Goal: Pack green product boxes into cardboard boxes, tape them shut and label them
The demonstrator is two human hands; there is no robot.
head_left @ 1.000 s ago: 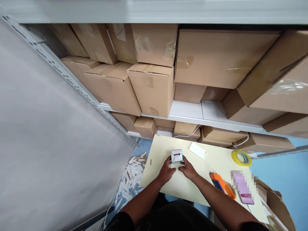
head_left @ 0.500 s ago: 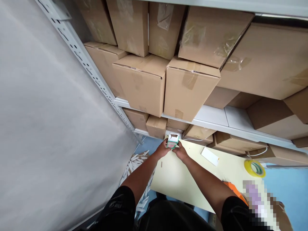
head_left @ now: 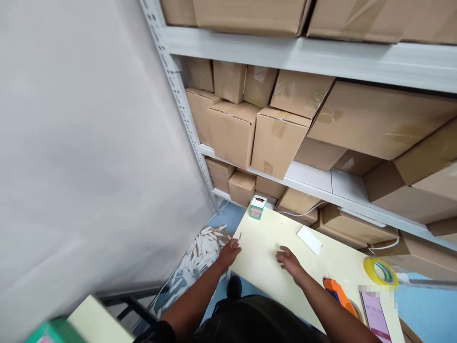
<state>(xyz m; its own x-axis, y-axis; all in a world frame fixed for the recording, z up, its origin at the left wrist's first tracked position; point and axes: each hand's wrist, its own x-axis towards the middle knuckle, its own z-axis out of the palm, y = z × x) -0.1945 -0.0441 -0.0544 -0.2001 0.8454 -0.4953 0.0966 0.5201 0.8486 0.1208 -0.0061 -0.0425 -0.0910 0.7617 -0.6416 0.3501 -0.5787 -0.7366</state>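
A small white and green box (head_left: 257,207) with a pink patch stands at the far left corner of the cream table (head_left: 264,238). Neither of my hands touches it. My left hand (head_left: 229,252) hovers over the table's left edge, fingers loosely bent and empty, close to a small brown mark (head_left: 240,236) on the tabletop. Above the middle of the table, my right hand (head_left: 288,262) is open with its fingers apart, holding nothing. A flat white box (head_left: 310,239) lies beyond it, to the right.
On the table's right are an orange tape dispenser (head_left: 339,295), a yellow tape roll (head_left: 380,271) and a phone (head_left: 374,314). Shelves (head_left: 307,174) of cardboard boxes rise behind. White strips (head_left: 202,247) litter the floor at left. A green box (head_left: 53,331) shows at lower left.
Both hands have let go of the small white and green box, which now stands at the table's far corner. They have drawn back toward me and apart. The view has shifted.
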